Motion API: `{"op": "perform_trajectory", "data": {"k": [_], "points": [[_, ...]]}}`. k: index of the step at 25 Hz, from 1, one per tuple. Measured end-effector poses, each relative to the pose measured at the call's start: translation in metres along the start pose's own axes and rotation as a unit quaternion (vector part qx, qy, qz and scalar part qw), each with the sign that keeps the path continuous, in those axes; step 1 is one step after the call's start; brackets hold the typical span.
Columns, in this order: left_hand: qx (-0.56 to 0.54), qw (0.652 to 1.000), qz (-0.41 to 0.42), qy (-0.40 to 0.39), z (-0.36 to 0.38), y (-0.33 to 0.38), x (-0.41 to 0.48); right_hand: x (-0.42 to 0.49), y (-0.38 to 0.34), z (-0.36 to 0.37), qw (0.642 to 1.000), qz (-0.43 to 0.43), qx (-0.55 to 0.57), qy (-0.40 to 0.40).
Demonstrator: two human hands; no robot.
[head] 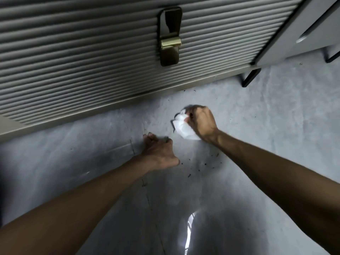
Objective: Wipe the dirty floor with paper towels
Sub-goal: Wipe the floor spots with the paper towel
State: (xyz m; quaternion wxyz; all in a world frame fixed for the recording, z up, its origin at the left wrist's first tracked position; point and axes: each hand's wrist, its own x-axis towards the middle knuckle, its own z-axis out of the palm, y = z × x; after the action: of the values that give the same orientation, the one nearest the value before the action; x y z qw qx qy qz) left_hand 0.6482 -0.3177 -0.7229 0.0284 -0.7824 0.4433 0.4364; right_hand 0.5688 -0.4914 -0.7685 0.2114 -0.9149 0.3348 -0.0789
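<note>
My right hand (199, 122) grips a crumpled white paper towel (182, 127) and presses it against the grey floor (103, 144) near the cabinet's base. My left hand (159, 150) rests on the floor to the left of the towel, fingers spread and holding nothing. Small dark crumbs of dirt (204, 164) lie scattered on the floor just below and between the two hands. A few more specks (189, 91) sit close to the cabinet's bottom edge.
A ribbed grey cabinet front (82, 52) with a brass handle (170, 36) fills the top of the view. At the top right stands a grey unit (316, 30) on thin black legs (250, 78). A bright light reflection (189, 230) shows on the near floor.
</note>
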Motion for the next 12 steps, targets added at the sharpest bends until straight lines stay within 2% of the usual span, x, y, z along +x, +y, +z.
{"op": "perform_trajectory", "data": {"k": [3,4,5,6,8,10,12], "points": [[0.008,1.0,0.004,0.0,0.0,0.0,0.0,0.03,-0.003,-0.004,0.985,0.155,0.012,0.073],[0.013,1.0,0.0,0.0,0.001,-0.001,0.001,0.025,-0.007,0.0,0.984,0.154,0.026,0.087],[0.015,1.0,0.0,0.001,0.0,-0.001,0.002,0.013,-0.009,0.003,0.989,0.119,0.038,0.08],[0.011,1.0,0.0,0.002,0.0,0.0,0.003,-0.005,-0.011,0.003,0.993,0.087,0.066,0.051],[0.007,1.0,0.008,0.014,-0.001,0.001,0.0,-0.041,-0.014,-0.002,0.989,0.087,0.107,-0.047],[0.026,1.0,0.013,0.011,-0.001,0.002,-0.001,-0.058,-0.004,-0.01,0.988,0.078,0.066,-0.118],[0.035,0.999,0.0,0.001,0.001,0.002,0.002,-0.056,0.007,-0.021,0.995,0.053,0.021,-0.08]]}}
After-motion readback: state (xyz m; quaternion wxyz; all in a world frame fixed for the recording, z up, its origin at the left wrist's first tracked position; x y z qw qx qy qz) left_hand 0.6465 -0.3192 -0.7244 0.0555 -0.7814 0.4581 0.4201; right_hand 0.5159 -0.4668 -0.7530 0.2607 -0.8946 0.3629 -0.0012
